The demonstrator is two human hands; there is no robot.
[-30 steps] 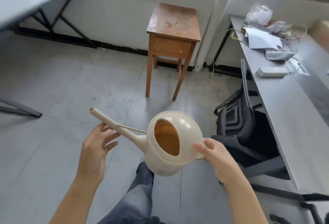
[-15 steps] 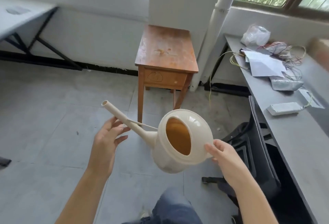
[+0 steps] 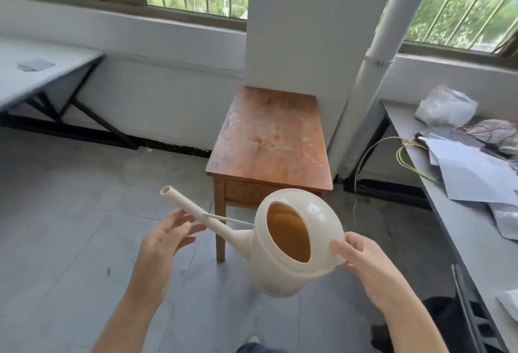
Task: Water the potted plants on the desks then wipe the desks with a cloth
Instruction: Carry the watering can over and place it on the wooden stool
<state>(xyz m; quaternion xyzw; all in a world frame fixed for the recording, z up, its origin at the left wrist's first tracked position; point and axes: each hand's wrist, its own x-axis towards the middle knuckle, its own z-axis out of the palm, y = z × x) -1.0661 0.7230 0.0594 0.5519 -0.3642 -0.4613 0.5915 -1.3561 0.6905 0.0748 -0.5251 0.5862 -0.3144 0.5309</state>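
A cream plastic watering can hangs in the air in front of me, its long spout pointing up and left and its oval opening facing me. My right hand grips the can at its handle side. My left hand is open with spread fingers just under the spout, fingertips at or close to it. A grey desk runs along the right wall and another grey desk stands at the far left. No potted plant or cloth shows in this view.
A small worn wooden table stands against a white pillar straight ahead. A white pipe runs down beside it. The right desk carries papers, plastic bags and wires. A black chair sits at the lower right. Barred windows line the far wall.
My view has tilted up and moved toward the wooden table and windows. Both hands and the can keep the same pose relative to each other.
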